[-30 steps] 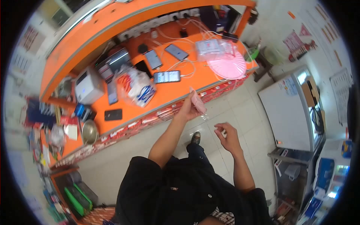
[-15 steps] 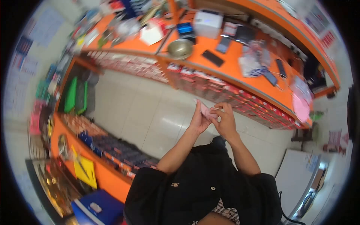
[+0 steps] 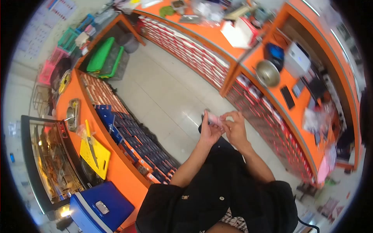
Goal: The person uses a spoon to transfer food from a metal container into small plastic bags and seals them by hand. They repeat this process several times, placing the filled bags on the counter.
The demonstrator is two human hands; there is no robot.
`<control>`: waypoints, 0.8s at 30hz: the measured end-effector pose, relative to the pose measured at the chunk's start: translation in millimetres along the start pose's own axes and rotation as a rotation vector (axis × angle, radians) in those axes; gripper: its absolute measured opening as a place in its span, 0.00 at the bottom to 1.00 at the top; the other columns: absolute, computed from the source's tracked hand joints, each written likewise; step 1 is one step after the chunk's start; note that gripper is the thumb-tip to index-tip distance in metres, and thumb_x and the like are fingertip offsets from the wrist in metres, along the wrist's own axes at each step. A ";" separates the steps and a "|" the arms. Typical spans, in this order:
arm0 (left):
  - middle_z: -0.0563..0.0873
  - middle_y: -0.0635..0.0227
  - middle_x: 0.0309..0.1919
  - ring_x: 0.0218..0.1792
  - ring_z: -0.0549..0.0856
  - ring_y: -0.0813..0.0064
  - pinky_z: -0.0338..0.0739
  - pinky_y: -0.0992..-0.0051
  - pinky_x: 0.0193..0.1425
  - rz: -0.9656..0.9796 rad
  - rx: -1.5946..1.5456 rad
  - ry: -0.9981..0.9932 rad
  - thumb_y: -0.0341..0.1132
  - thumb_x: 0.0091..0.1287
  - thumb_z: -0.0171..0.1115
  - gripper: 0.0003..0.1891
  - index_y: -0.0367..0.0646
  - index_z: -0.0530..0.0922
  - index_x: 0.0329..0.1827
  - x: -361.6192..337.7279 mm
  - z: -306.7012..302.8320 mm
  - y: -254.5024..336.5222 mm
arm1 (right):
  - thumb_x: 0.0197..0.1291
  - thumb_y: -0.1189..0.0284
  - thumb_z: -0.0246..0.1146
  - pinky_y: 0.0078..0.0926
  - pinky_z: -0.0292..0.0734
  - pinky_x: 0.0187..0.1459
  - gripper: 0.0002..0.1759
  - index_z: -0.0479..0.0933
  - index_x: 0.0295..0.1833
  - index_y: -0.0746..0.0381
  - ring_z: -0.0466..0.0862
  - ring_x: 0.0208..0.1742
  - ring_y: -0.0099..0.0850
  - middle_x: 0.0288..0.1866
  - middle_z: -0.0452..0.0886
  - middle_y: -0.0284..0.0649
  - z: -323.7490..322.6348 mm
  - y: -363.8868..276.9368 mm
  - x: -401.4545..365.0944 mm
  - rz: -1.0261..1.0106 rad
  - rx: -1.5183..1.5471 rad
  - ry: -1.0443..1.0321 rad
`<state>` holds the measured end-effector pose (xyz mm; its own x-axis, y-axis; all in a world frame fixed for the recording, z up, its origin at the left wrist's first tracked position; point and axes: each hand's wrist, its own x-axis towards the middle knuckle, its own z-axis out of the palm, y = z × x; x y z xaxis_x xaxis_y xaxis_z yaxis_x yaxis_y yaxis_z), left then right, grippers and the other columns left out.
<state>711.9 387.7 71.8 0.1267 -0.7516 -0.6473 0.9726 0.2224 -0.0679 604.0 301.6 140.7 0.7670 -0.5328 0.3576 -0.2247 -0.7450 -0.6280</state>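
A small pale pink item, perhaps paper or cloth, is held between my two hands above the tiled floor. My left hand is cupped under and around it with the thumb up. The fingers of my right hand are bent and pinch at its right edge. Fine detail of the item is too small to make out.
To the left, an orange counter carries a yellow board with a knife, a glass display case and a blue box. On the right counter are a metal bowl, a phone and a white device.
The view has turned, so the left counter and green crates show more fully and the right counter has shifted right. Both hands still hold the pink item.
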 end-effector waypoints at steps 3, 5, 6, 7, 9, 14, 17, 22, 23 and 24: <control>0.82 0.56 0.48 0.46 0.83 0.62 0.81 0.62 0.50 0.129 0.034 -0.016 0.67 0.61 0.69 0.41 0.35 0.71 0.57 30.1 15.5 79.7 | 0.47 0.81 0.71 0.42 0.70 0.58 0.09 0.87 0.37 0.62 0.75 0.56 0.45 0.49 0.81 0.39 41.2 2.8 78.8 -0.022 0.162 -0.075; 0.83 0.58 0.44 0.45 0.84 0.61 0.82 0.62 0.48 0.163 -0.012 -0.011 0.62 0.65 0.68 0.33 0.39 0.72 0.53 38.0 36.4 127.7 | 0.46 0.79 0.73 0.43 0.70 0.58 0.10 0.87 0.38 0.61 0.75 0.57 0.45 0.51 0.81 0.38 66.3 -1.9 130.1 -0.040 0.165 -0.099; 0.83 0.58 0.42 0.44 0.85 0.61 0.82 0.62 0.47 0.223 0.043 -0.056 0.60 0.66 0.66 0.30 0.40 0.73 0.51 31.0 60.9 147.7 | 0.46 0.77 0.73 0.44 0.70 0.57 0.10 0.87 0.38 0.61 0.75 0.58 0.45 0.52 0.80 0.38 78.4 -7.0 156.5 -0.041 0.158 -0.136; 0.83 0.59 0.40 0.43 0.85 0.60 0.82 0.63 0.46 0.282 0.105 -0.106 0.58 0.68 0.65 0.28 0.41 0.73 0.50 29.9 81.1 170.0 | 0.45 0.76 0.74 0.44 0.70 0.57 0.11 0.87 0.38 0.61 0.75 0.59 0.45 0.54 0.80 0.38 89.7 -9.5 184.1 -0.045 0.150 -0.164; 0.82 0.60 0.39 0.42 0.85 0.60 0.82 0.62 0.47 0.335 0.065 -0.101 0.58 0.69 0.64 0.26 0.41 0.73 0.49 42.2 91.8 213.7 | 0.46 0.74 0.74 0.44 0.69 0.56 0.13 0.87 0.40 0.61 0.74 0.61 0.44 0.56 0.78 0.39 112.7 -10.8 227.5 -0.079 0.168 -0.217; 0.82 0.58 0.41 0.44 0.84 0.58 0.81 0.56 0.52 0.399 -0.128 -0.097 0.58 0.69 0.64 0.27 0.40 0.72 0.50 82.4 116.4 310.0 | 0.49 0.74 0.73 0.42 0.68 0.56 0.12 0.85 0.41 0.63 0.74 0.62 0.44 0.56 0.78 0.40 167.6 -13.4 334.5 -0.179 0.185 -0.301; 0.80 0.58 0.48 0.50 0.83 0.58 0.80 0.58 0.59 0.382 -0.166 -0.086 0.58 0.69 0.64 0.30 0.38 0.69 0.54 107.0 131.1 371.4 | 0.53 0.74 0.70 0.43 0.66 0.56 0.12 0.86 0.43 0.65 0.73 0.64 0.41 0.57 0.77 0.39 201.9 -17.2 396.7 -0.202 0.143 -0.314; 0.81 0.54 0.48 0.52 0.81 0.55 0.78 0.54 0.60 0.334 -0.269 -0.112 0.60 0.70 0.61 0.28 0.41 0.71 0.53 158.5 173.1 483.8 | 0.53 0.77 0.68 0.43 0.68 0.56 0.12 0.84 0.45 0.66 0.74 0.63 0.43 0.57 0.77 0.42 257.7 -27.6 497.8 -0.291 0.081 -0.165; 0.81 0.54 0.48 0.52 0.81 0.55 0.78 0.54 0.60 0.314 -0.261 -0.119 0.60 0.70 0.61 0.28 0.41 0.71 0.53 168.0 185.3 501.8 | 0.53 0.78 0.67 0.43 0.68 0.56 0.13 0.82 0.46 0.67 0.75 0.61 0.44 0.56 0.77 0.44 264.2 -28.1 517.7 -0.309 0.059 -0.120; 0.79 0.53 0.50 0.54 0.80 0.55 0.78 0.54 0.61 0.295 -0.238 -0.140 0.60 0.70 0.62 0.30 0.40 0.70 0.55 179.3 198.1 520.4 | 0.53 0.78 0.67 0.43 0.68 0.56 0.13 0.82 0.46 0.67 0.75 0.61 0.44 0.56 0.77 0.44 271.6 -24.4 539.5 -0.302 0.042 -0.105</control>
<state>1279.3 245.7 70.8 0.4349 -0.7077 -0.5568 0.8205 0.5662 -0.0788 1186.5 141.3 161.2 0.8538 -0.2436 0.4601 0.0462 -0.8448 -0.5331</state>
